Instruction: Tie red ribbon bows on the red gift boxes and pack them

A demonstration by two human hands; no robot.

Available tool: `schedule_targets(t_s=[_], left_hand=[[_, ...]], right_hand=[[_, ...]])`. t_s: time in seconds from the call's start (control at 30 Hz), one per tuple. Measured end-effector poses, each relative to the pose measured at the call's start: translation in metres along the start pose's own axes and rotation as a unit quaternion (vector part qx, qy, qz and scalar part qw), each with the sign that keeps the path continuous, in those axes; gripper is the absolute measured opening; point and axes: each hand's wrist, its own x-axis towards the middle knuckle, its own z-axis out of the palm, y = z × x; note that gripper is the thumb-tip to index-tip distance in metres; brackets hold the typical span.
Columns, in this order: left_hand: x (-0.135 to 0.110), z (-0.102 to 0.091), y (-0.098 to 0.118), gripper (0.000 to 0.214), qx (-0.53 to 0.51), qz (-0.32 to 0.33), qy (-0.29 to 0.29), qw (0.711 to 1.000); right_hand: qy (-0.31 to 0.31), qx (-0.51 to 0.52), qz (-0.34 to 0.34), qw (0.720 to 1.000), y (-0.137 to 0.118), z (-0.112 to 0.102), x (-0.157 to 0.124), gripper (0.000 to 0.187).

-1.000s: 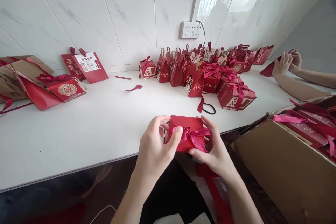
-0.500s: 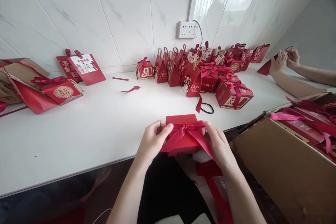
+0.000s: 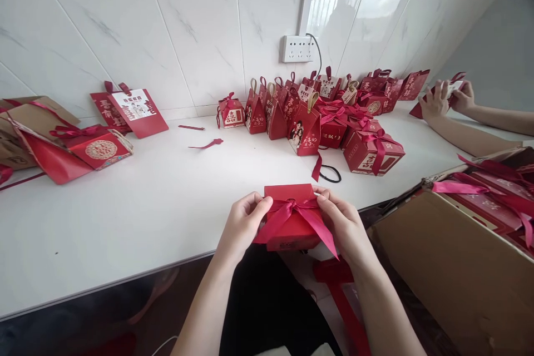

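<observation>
I hold a small red gift box [image 3: 292, 229] at the front edge of the white counter [image 3: 167, 200]. A magenta ribbon bow [image 3: 297, 208] is tied across its top, with tails hanging down over the front. My left hand [image 3: 242, 222] grips the box's left side and pinches the ribbon's left loop. My right hand [image 3: 344, 222] grips the right side, fingers closed on the ribbon's right loop near the knot.
Several finished red boxes [image 3: 334, 117] stand at the back by a wall socket [image 3: 296, 48]. Flat red cartons [image 3: 83, 150] lie at the left. An open cardboard box [image 3: 467, 256] of flat cartons sits at my right. Another person's hands [image 3: 448, 97] hold a red carton at far right.
The bow has been pulled out sideways and tightened: my hands moved from the box's top to its two sides, and the ribbon tails now hang down the front.
</observation>
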Motion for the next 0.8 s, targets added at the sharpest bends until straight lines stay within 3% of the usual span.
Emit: schedule_targets(t_s=[0.2, 0.37, 0.5, 0.6, 0.67, 0.8], left_hand=[[0.0, 0.007, -0.005, 0.038, -0.001, 0.039, 0.009, 0.999], [-0.001, 0.013, -0.006, 0.038, -0.004, 0.051, 0.032, 0.998], [-0.001, 0.01, -0.006, 0.041, -0.005, 0.031, 0.032, 0.999], [-0.003, 0.006, -0.006, 0.039, 0.01, 0.008, 0.018, 1.0], [-0.008, 0.004, -0.008, 0.039, 0.024, -0.005, 0.003, 1.0], [-0.018, -0.001, -0.011, 0.044, 0.022, -0.018, -0.049, 0.998]], right_hand=[[0.039, 0.128, 0.068, 0.989, 0.006, 0.005, -0.002, 0.021], [0.072, 0.147, 0.075, 0.984, 0.012, 0.006, -0.001, 0.026], [-0.005, 0.093, 0.017, 0.995, 0.017, -0.007, -0.004, 0.037], [-0.112, 0.028, -0.053, 0.992, 0.02, -0.021, -0.011, 0.075], [-0.152, -0.043, -0.064, 0.985, 0.02, -0.027, -0.017, 0.096], [-0.161, -0.177, -0.103, 0.965, 0.016, -0.031, -0.024, 0.099]])
